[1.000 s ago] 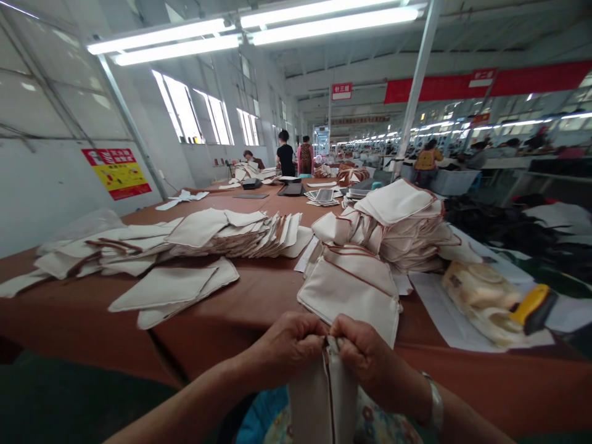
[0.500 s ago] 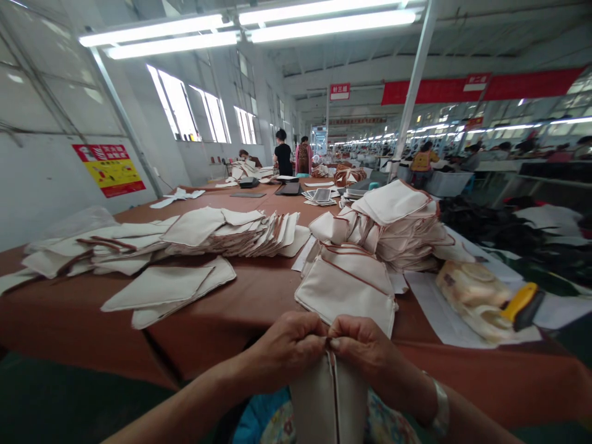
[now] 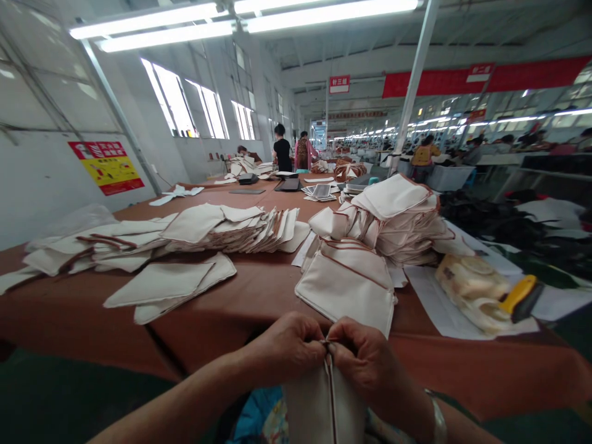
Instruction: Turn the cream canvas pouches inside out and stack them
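Between my two hands, over my lap, is a cream fabric panel (image 3: 305, 404) with a dark brown-edged seam down its middle. My left hand (image 3: 291, 345) pinches the panel's top end just left of the seam. Thumb and fingers of my right hand (image 3: 363, 357) pinch the same end on the other side, the fingertips nearly meeting. The lower part of the panel runs out of the picture. Just beyond my hands, a stack of cream panels with brown edging (image 3: 349, 287) lies on the brown-covered table (image 3: 263, 296).
A taller pile of cream panels (image 3: 398, 209) stands behind on the right. A long row of panels (image 3: 194, 228) covers the left, with loose panels (image 3: 161, 283) nearer. At right lie a plastic-wrapped container (image 3: 472, 287) and a yellow-handled brush-like tool (image 3: 520, 299). People (image 3: 282, 148) are farther back.
Both hands keep their pinch at the panel's top end. My right hand's fingers have shifted slightly, and the panel has moved a little left. The camera view has tilted slightly.
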### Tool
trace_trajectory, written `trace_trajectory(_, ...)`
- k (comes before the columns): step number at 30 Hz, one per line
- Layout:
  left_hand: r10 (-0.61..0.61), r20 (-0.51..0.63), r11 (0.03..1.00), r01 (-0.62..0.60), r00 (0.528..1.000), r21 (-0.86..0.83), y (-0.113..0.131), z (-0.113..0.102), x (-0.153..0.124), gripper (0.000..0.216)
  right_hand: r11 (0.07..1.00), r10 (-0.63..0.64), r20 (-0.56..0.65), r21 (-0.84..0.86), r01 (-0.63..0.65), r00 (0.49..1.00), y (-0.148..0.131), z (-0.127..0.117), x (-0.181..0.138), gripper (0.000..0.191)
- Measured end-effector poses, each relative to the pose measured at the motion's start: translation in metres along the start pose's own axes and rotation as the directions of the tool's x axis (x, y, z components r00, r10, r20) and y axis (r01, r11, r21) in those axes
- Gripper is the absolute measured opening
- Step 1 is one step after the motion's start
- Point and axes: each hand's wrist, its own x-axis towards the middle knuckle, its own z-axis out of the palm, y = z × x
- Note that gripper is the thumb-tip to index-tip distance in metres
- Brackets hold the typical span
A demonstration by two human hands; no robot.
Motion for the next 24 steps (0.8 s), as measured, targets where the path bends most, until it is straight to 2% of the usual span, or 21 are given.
trace_trajectory(4, -0.084, 0.069, 0.960, 0.100, 0.994, -0.262, -0.002, 0.001, -0.004, 0.013, 0.983, -0.184, 0.034, 0.004, 0.184, 0.982, 0.002, -0.003, -0.007, 0.014)
trace_trajectory(8, -0.095, 0.125, 0.835, 0.148, 0.988, -0.530, 0.002, 0.002, -0.009, 0.025, 0.917, -0.386, 0.066, -0.082, 0.390, 0.920, 0.007, -0.007, -0.013, 0.015)
trace_trajectory(12, -0.093, 0.158, 0.828, 0.164, 0.983, -0.536, -0.003, 0.003, -0.010, 0.038, 0.745, -0.594, 0.140, -0.278, 0.607, 0.793, 0.015, -0.010, -0.016, 0.024)
trace_trajectory(15, -0.061, 0.177, 0.859, 0.142, 0.982, -0.491, -0.008, 0.002, -0.009, 0.041, 0.647, -0.655, 0.206, -0.346, 0.680, 0.727, 0.019, -0.011, -0.021, 0.032)
trace_trajectory(16, -0.047, 0.182, 0.873, 0.129, 0.982, -0.471, -0.009, 0.001, -0.010, 0.041, 0.647, -0.656, 0.204, -0.344, 0.681, 0.726, 0.019, -0.011, -0.024, 0.034)
trace_trajectory(17, -0.032, 0.188, 0.886, 0.114, 0.982, -0.449, -0.010, -0.001, -0.010, 0.042, 0.676, -0.643, 0.173, -0.331, 0.658, 0.746, 0.019, -0.011, -0.026, 0.034)
trace_trajectory(19, 0.001, 0.202, 0.911, 0.082, 0.979, -0.403, -0.011, -0.004, -0.012, 0.042, 0.816, -0.535, 0.062, -0.221, 0.534, 0.843, 0.016, -0.013, -0.030, 0.031)
trace_trajectory(21, 0.030, 0.218, 0.935, 0.050, 0.975, -0.352, -0.010, -0.007, -0.014, 0.041, 0.952, -0.306, 0.009, 0.000, 0.306, 0.952, 0.010, -0.016, -0.029, 0.022)
trace_trajectory(22, 0.044, 0.227, 0.945, 0.034, 0.973, -0.327, -0.009, -0.008, -0.015, 0.041, 0.976, -0.197, 0.037, 0.104, 0.192, 0.980, 0.006, -0.019, -0.028, 0.019)
trace_trajectory(24, 0.062, 0.244, 0.960, 0.009, 0.968, -0.281, -0.005, -0.010, -0.017, 0.040, 0.976, -0.057, 0.160, 0.217, 0.021, 0.985, -0.001, -0.024, -0.021, 0.030)
